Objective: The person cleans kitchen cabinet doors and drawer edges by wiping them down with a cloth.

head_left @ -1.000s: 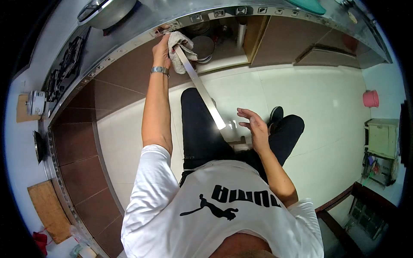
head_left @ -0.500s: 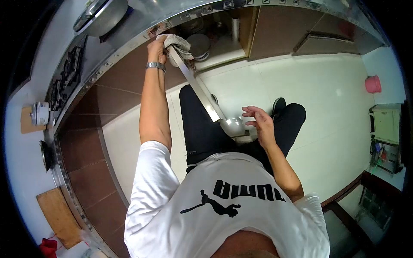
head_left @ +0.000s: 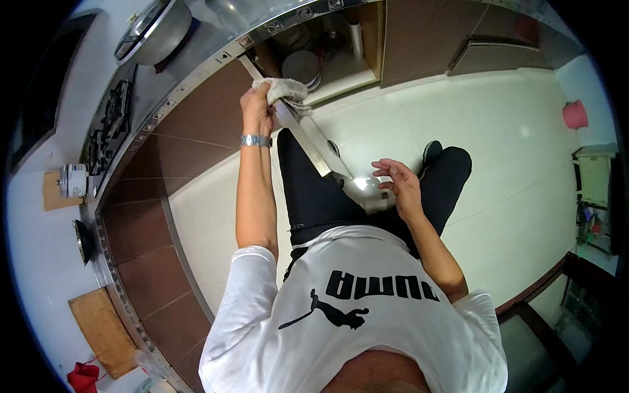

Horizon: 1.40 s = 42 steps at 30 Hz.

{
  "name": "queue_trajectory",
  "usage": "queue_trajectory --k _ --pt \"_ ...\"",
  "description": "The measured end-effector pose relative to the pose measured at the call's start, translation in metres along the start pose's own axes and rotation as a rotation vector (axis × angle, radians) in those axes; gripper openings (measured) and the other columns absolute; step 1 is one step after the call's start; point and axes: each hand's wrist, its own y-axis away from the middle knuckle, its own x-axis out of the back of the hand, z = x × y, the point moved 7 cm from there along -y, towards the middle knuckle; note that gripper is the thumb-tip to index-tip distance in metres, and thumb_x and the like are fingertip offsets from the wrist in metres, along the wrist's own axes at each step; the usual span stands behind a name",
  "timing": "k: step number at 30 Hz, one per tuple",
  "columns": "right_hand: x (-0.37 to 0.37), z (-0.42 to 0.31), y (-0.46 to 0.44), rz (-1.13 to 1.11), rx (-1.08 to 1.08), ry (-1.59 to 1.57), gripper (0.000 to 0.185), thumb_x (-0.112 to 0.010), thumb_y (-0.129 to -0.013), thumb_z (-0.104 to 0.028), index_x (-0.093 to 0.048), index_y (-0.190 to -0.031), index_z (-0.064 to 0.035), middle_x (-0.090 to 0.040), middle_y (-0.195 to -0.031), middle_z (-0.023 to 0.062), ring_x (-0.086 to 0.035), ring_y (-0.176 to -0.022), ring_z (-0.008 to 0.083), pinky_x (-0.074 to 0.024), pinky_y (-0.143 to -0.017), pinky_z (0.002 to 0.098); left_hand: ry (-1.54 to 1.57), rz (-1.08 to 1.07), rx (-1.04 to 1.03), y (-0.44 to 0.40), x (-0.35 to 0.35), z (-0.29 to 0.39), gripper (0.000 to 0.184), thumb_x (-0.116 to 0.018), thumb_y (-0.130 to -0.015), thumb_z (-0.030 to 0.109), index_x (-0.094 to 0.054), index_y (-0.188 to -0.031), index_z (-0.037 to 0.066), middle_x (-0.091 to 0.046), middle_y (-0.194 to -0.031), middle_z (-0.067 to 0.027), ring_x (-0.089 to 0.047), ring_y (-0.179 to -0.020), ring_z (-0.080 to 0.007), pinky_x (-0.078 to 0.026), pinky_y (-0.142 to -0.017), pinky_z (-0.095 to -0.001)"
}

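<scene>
My left hand (head_left: 257, 108), with a metal watch at the wrist, is closed on a pale cloth (head_left: 288, 90). It presses the cloth over the silver top edge of an open cabinet door (head_left: 304, 143), toward the cabinet side. The door stands out from the cabinet toward my legs. My right hand (head_left: 401, 187) hovers over the floor between my knees, right of the door's free end. Its fingers are loosely bent and apart, with nothing in them.
Inside the open cabinet, stacked dishes (head_left: 301, 68) sit on a shelf (head_left: 337, 82). On the counter at left are a large pot (head_left: 157, 36), a gas stove (head_left: 111, 124) and a wooden board (head_left: 103, 331). A pink bucket (head_left: 575, 114) is at far right.
My left hand and the cloth have slid along the door's top edge, toward me and slightly right. The right hand has barely moved. The whole view has shifted a little.
</scene>
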Motion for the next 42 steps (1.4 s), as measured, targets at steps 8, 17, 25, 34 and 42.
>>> queue_trajectory --k 8,17,25,34,42 --pt "-0.003 0.003 0.001 -0.025 0.034 -0.058 0.034 -0.047 -0.094 -0.029 -0.053 -0.116 -0.0029 -0.06 -0.113 0.0106 -0.058 -0.096 0.017 -0.0468 -0.074 0.028 -0.008 -0.059 0.027 0.086 -0.015 -0.029 0.009 -0.059 -0.081 0.007 -0.058 -0.088 0.001 -0.062 -0.079 -0.0042 -0.058 -0.066 -0.0117 -0.047 -0.061 -0.0253" --pt "-0.008 0.002 0.001 -0.032 0.029 -0.059 0.032 -0.047 -0.094 -0.028 -0.054 -0.114 -0.0033 -0.061 -0.112 0.0099 -0.058 -0.095 0.0163 -0.0468 -0.074 0.0279 0.063 -0.098 0.112 0.168 -0.03 -0.045 0.009 -0.056 -0.086 0.007 -0.057 -0.092 0.001 -0.063 -0.083 -0.0043 -0.06 -0.069 -0.0115 -0.048 -0.062 -0.0253" --pt "0.006 -0.003 -0.003 0.029 0.029 -0.019 0.033 -0.047 -0.094 -0.029 -0.054 -0.115 -0.003 -0.061 -0.112 0.0097 -0.058 -0.095 0.0166 -0.0471 -0.074 0.0271 0.094 -0.075 0.072 0.187 -0.033 -0.047 0.013 -0.056 -0.087 0.005 -0.055 -0.099 0.001 -0.063 -0.089 -0.0052 -0.06 -0.074 -0.0128 -0.05 -0.067 -0.027" --pt "0.04 -0.03 -0.008 0.149 0.09 -0.008 0.032 -0.046 -0.095 -0.023 -0.053 -0.116 -0.0003 -0.06 -0.112 0.0124 -0.058 -0.096 0.0174 -0.0483 -0.074 0.0273 0.134 -0.066 0.077 0.139 -0.029 -0.045 0.009 -0.059 -0.084 0.003 -0.055 -0.091 0.0 -0.062 -0.081 -0.0069 -0.06 -0.069 -0.0144 -0.05 -0.062 -0.0281" --pt "0.113 -0.054 0.001 0.35 0.206 -0.018 0.03 -0.044 -0.095 -0.017 -0.052 -0.117 0.0013 -0.059 -0.114 0.0147 -0.059 -0.094 0.0161 -0.0508 -0.072 0.0244 0.11 0.058 -0.084 0.003 -0.008 -0.019 0.01 -0.061 -0.082 0.003 -0.054 -0.087 -0.002 -0.062 -0.08 -0.0112 -0.062 -0.066 -0.0193 -0.052 -0.057 -0.0313"
